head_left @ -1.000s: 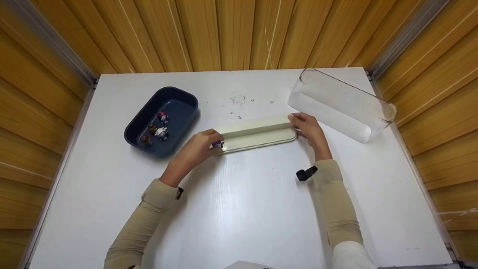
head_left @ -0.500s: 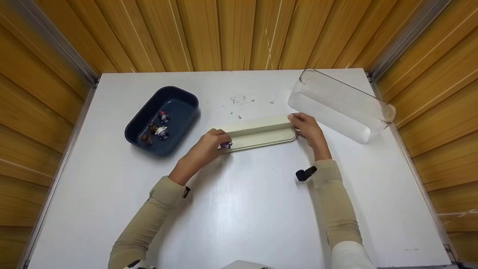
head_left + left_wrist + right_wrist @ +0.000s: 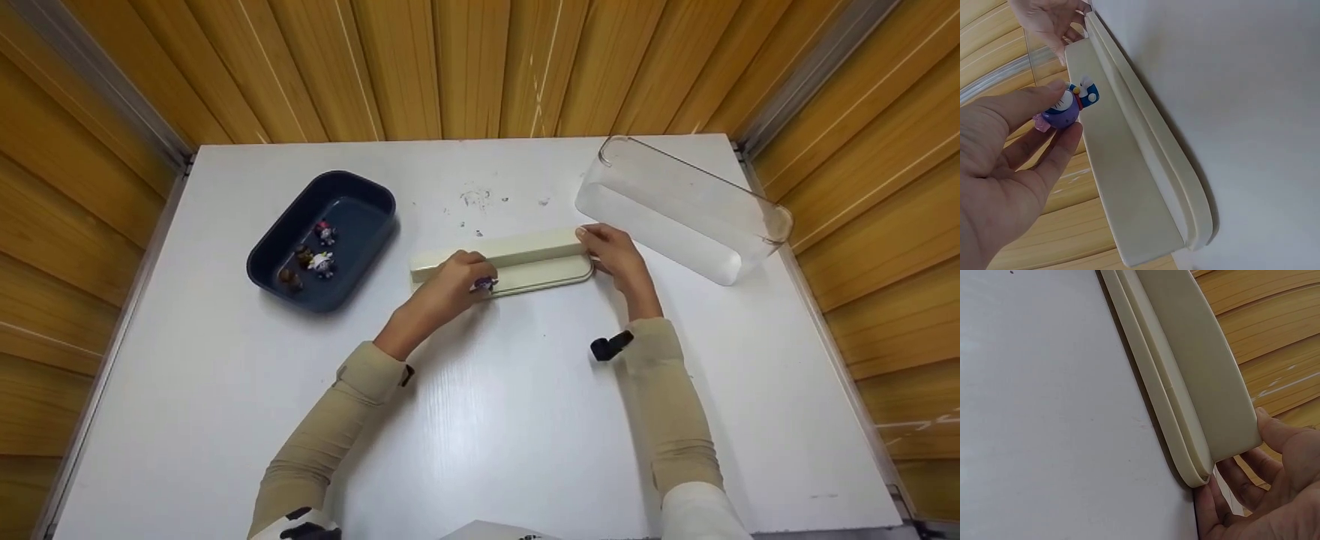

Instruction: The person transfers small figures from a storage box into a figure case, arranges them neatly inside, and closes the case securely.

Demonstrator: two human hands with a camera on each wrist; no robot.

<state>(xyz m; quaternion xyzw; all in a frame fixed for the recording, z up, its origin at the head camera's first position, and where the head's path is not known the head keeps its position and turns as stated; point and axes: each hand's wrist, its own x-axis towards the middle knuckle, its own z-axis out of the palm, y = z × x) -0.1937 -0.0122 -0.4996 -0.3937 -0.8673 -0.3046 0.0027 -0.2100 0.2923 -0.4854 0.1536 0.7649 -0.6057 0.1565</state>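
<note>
My left hand [image 3: 448, 286] pinches a small toy figurine [image 3: 485, 284] between thumb and fingers. In the left wrist view the figurine [image 3: 1065, 112] is purple, blue and white, with a pink part at one side. It is held over the lower step of a long cream stepped stand [image 3: 544, 274], close to the raised step. My right hand [image 3: 616, 259] grips the right end of that stand. The right wrist view shows the thumb against the edge of the raised part [image 3: 1202, 365] and fingers around the end.
A dark blue bin [image 3: 360, 259] at the left holds several small figurines [image 3: 322, 264]. At the back right lies a long clear plastic cover [image 3: 682, 206]. Dark marks [image 3: 475, 198] spot the white table [image 3: 525, 420] behind the stand. Wooden panels [image 3: 472, 67] enclose the table.
My left hand has moved right along the stand with the figurine, from its left end toward its middle, uncovering the left end. The right hand has stayed at the right end.
</note>
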